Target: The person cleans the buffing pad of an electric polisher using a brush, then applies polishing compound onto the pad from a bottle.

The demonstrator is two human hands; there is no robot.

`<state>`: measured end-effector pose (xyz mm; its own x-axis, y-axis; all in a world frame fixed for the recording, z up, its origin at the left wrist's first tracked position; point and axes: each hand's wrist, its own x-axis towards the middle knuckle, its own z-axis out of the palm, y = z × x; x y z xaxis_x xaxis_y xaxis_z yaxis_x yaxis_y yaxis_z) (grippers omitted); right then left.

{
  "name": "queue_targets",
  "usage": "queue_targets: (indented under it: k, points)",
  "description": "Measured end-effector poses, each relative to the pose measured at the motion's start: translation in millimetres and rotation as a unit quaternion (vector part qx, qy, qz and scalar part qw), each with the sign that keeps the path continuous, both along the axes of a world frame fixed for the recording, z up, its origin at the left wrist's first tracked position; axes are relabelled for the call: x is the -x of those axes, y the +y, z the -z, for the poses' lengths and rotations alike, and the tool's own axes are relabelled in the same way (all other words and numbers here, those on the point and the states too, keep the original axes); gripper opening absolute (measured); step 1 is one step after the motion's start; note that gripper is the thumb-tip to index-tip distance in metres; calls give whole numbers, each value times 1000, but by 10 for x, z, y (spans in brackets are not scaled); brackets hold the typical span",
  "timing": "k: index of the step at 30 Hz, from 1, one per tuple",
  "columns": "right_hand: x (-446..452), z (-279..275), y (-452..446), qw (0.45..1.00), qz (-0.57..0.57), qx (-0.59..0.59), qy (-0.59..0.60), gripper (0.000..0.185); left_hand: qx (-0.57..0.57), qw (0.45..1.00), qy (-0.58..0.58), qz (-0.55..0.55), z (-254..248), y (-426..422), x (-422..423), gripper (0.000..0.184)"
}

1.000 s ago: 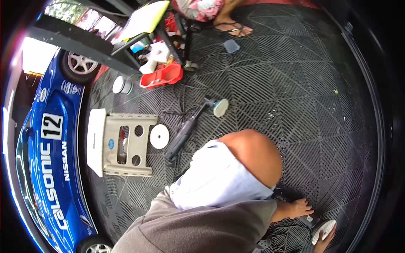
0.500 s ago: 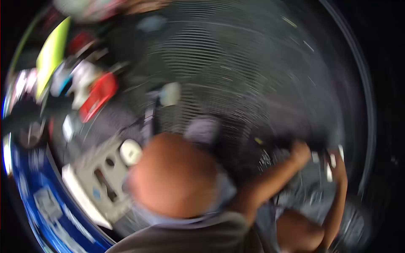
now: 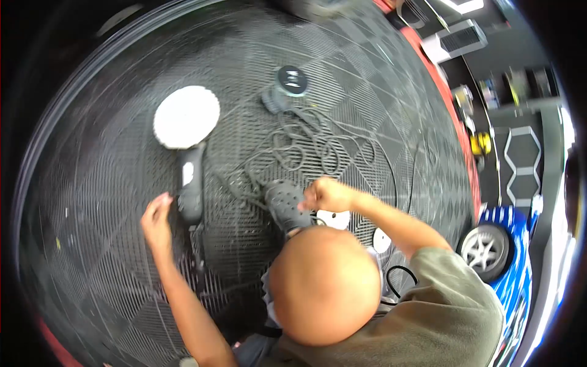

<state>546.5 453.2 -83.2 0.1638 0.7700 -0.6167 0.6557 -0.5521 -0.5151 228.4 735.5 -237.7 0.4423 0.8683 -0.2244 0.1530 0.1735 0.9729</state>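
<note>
My left hand [image 3: 158, 223] is raised just left of a polisher's black handle, its fingers loosely bent and apart with nothing visible in them. The polisher [image 3: 191, 196] lies on the floor, its round white fluffy pad [image 3: 188, 117] at the far end. My right hand [image 3: 330, 194] is closed above my grey clog [image 3: 285, 203]; whatever it holds, if anything, is hidden. Partly behind that hand and my knee lies a white disc [image 3: 334, 219] with dark holes. A second corded machine [image 3: 280, 101] with a round black plate [image 3: 293, 81] rests farther off.
A dark cord [image 3: 293, 153] loops across the ribbed tile floor [image 3: 238, 79]. Near my right forearm lies a small white disc [image 3: 381, 240]. At the right are a blue car's wheel [image 3: 486, 251], a red floor edge [image 3: 449, 110] and a yellow object [image 3: 480, 143].
My view has swung round sharply from the side with the red and white items to the polishers. The hands now stand apart, left beside the polisher, right above the clog.
</note>
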Motion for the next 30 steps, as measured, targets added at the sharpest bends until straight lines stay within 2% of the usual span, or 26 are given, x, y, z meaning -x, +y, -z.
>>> queue_targets:
  k: [2,4,6,8,9,11,12,14,15,16,17,18,20,21,22,23,24,25,26,27,28,29,30]
  points:
    - [6,620,-662,998,66,4,14,41,29,997,67,0,-84,126,-217,25]
    - [149,825,-931,991,43,122,17,31,2,997,70,19,-61,243,-431,26]
    - [182,975,-1037,987,95,96,89,36,-115,985,83,96,-30,385,-599,24]
    - [-8,1061,-1065,979,97,121,131,36,-178,970,111,123,67,538,-683,23]
    - [-122,946,-1026,979,102,122,124,39,-154,975,128,100,119,580,-717,22]
    - [-189,1155,-1198,989,134,35,48,35,-69,974,207,65,262,785,-699,25]
    - [-291,1111,-1190,984,149,69,72,27,-74,970,216,81,251,744,-816,25]
    - [-549,1166,-1349,976,181,-57,105,16,-98,986,136,17,235,605,-915,33]
    - [-695,1146,-1411,973,209,-76,63,14,-129,977,164,52,257,594,-905,42]
    - [-855,1088,-1480,973,213,-83,36,11,-133,968,193,85,85,415,-1024,56]
    - [-1000,851,-1424,948,314,3,50,12,-175,952,226,106,-25,186,-1145,67]
    - [-1103,912,-1517,948,315,35,-35,13,-215,934,258,125,-74,30,-1241,78]
    - [-1285,971,-1721,952,294,9,-86,14,-310,887,312,139,-27,-29,-1287,94]
    - [-1354,992,-1763,965,233,16,-123,16,-308,881,335,130,-57,-50,-1319,92]
    - [-1349,913,-1692,964,233,37,-123,22,-289,884,347,120,-86,-70,-1359,89]
    - [-1330,916,-1653,967,228,30,-108,20,-281,879,360,139,-185,-99,-1432,93]
    - [-1274,916,-1570,970,223,6,-97,17,-180,873,432,137,-376,-143,-1525,93]
    - [-1245,911,-1482,982,179,0,-66,17,-219,858,420,201,-407,-83,-1448,99]
    - [-1144,760,-1247,980,194,18,-46,18,-255,863,352,258,-468,39,-1337,104]
    - [-1119,723,-1071,985,162,51,-23,19,-121,866,370,315,-666,169,-1221,106]
    - [-1087,810,-1015,980,194,-49,21,15,-117,857,333,374,-607,322,-937,102]
    - [-1083,907,-965,964,211,-146,69,13,-62,813,339,470,-973,526,-869,91]
    - [-1102,731,-620,982,120,-145,28,13,-31,745,429,510,-1179,637,-712,78]
